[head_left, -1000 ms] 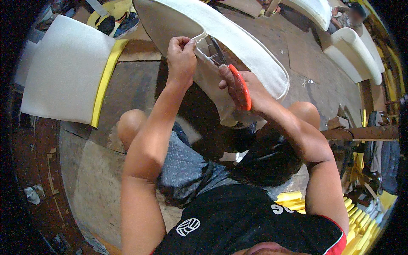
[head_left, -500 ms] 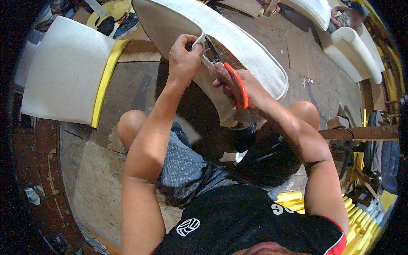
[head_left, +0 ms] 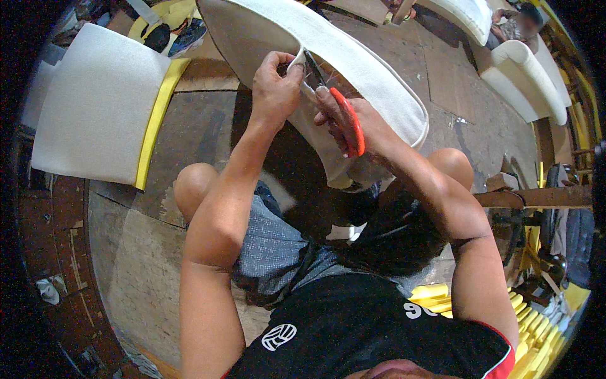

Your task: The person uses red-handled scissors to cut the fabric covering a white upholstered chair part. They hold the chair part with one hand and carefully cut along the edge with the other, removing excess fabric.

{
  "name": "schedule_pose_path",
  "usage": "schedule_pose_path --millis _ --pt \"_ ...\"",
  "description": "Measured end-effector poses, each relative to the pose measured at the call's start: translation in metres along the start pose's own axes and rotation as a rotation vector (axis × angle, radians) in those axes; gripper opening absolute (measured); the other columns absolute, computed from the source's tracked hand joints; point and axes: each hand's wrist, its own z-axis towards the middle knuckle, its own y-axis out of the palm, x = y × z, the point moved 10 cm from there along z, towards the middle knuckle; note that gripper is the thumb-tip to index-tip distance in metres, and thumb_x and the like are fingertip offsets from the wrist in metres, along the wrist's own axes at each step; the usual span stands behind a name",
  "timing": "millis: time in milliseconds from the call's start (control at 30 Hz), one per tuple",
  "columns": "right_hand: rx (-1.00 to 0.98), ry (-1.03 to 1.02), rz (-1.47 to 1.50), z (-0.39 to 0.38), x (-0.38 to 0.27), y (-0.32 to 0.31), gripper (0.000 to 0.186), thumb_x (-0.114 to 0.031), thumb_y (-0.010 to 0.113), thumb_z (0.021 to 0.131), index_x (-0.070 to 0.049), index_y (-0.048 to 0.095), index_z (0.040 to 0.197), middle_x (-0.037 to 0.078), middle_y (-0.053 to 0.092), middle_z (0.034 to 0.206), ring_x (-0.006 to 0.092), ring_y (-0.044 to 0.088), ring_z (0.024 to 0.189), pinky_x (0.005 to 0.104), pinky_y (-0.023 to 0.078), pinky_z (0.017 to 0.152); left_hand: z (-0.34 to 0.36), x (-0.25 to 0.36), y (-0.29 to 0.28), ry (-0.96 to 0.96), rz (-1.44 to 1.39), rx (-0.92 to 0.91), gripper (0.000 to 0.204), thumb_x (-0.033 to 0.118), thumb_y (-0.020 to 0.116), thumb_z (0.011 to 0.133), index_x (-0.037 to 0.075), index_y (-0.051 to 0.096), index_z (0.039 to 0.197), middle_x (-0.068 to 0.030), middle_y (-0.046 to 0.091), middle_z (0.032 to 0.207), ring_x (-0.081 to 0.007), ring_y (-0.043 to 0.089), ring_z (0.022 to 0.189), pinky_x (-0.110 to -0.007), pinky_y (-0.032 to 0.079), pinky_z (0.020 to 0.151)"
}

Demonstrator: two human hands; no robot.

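The seated person's right hand (head_left: 372,126) is wrapped round one pair of red-handled scissors (head_left: 356,126), the handles lying in its grip and the dark blades pointing away, up beside the left fingers. The left hand (head_left: 276,88) pinches the fabric edge (head_left: 297,58) of one white padded piece (head_left: 379,82), which stretches just beyond both hands. To the left I see one white panel (head_left: 101,107) with one yellow strip (head_left: 159,126); farthest off, one other person (head_left: 509,29) beside white upholstery (head_left: 514,79).
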Motion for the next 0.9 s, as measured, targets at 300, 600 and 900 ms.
schedule_pose_path --millis 300,600,900 --pt "0.010 -0.160 0.013 -0.003 -0.008 -0.004 0.070 -0.071 0.048 0.090 -0.004 0.065 0.084 -0.002 0.046 0.055 0.0100 0.046 0.043 0.0253 0.036 0.041 0.003 -0.029 -0.005 -0.240 -0.375 0.015 0.016 0.015 0.066 0.091 0.006 0.058 0.102 -0.0034 0.061 0.092 -0.0142 0.057 0.082 -0.030 0.047 0.071" --pt "-0.031 0.027 0.080 0.004 -0.002 0.004 0.075 -0.073 0.048 0.088 -0.001 0.066 0.087 -0.001 0.048 0.057 0.0112 0.048 0.043 0.0271 0.039 0.039 -0.001 -0.027 0.002 -0.201 -0.389 -0.001 0.014 0.011 0.066 0.090 0.005 0.057 0.100 -0.0037 0.060 0.092 -0.0129 0.056 0.081 -0.029 0.047 0.071" --pt "-0.015 0.015 0.050 0.005 -0.003 0.005 0.077 -0.074 0.048 0.087 0.000 0.067 0.087 0.000 0.048 0.056 0.0113 0.047 0.041 0.0272 0.038 0.039 -0.005 -0.024 0.001 -0.188 -0.400 0.034 0.014 0.010 0.066 0.091 0.002 0.059 0.099 -0.0047 0.060 0.090 -0.0112 0.054 0.080 -0.027 0.046 0.071"
